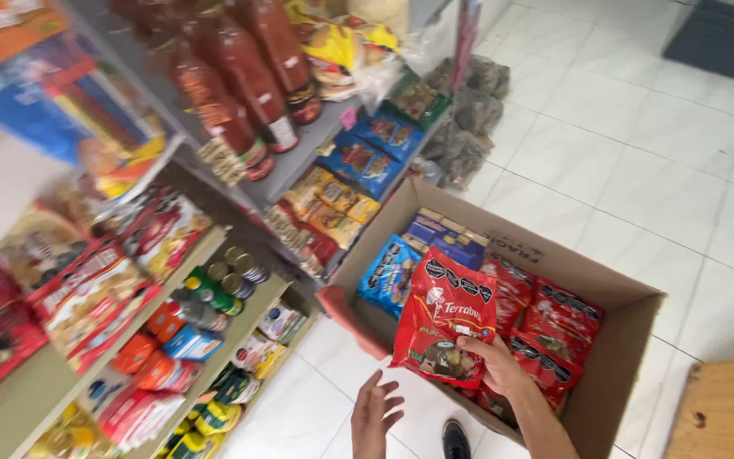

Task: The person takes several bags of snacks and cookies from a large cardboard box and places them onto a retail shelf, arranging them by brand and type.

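Two bare hands show at the near edge. Right hand [496, 364] has its fingers [472, 346] closed on the lower corner of a red snack bag [445, 314], holding it upright over the near left part of an open cardboard box [618, 357] standing on the white tiled floor [639, 170]. This bag is glossy red with a white label area and a brown round picture low down. Left hand [373, 416] hangs just below and to the left of it, fingers spread and loosely curled, holding nothing. More red bags [558, 323] and blue packets [390, 274] lie inside the box. Stocked shelves [239, 331] stand to the left.
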